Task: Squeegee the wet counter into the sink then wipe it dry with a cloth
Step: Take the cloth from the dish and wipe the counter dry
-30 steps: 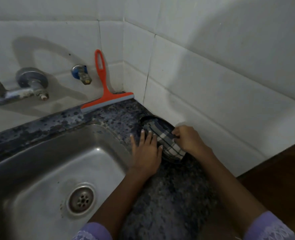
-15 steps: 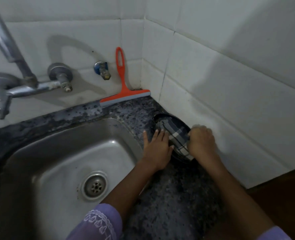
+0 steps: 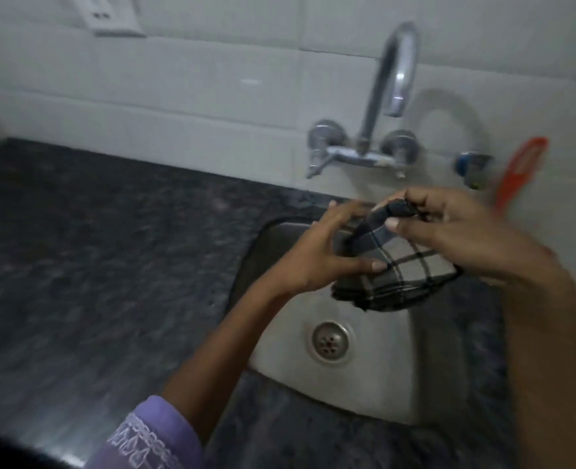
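Cloth (image 3: 398, 275) is gripped by both hands above the sink (image 3: 374, 384), the landmark for everything here. The right hand (image 3: 462, 231) is closed on the cloth's upper folded edge, pinched between thumb and fingertips over the back half of the sink. The left hand (image 3: 327, 252) is curled against the cloth's left side, thumb pressed onto the checked fabric, fingers spread behind it; whether those fingers are fully clamped cannot be told through the motion blur. The cloth is held in the air as a bunched, folded bundle, apart from the sink floor and directly above and behind the drain (image 3: 330, 340).

Both forearms are reached in from the near edge of the sink, the left one crossing the near-left rim with a purple sleeve (image 3: 151, 434) at the elbow end, the right one crossing the right-hand rim.

The squeegee (image 3: 520, 170) is seen leaning against the wall tiles behind and to the right of the sink, untouched, so the squeegee step is judged to be finished. The wiping step is judged to be only beginning: the cloth is apparently being refolded or readied. The dark counter (image 3: 94, 265) to the left of the sink is not touched by the cloth, and its wetness cannot be judged.
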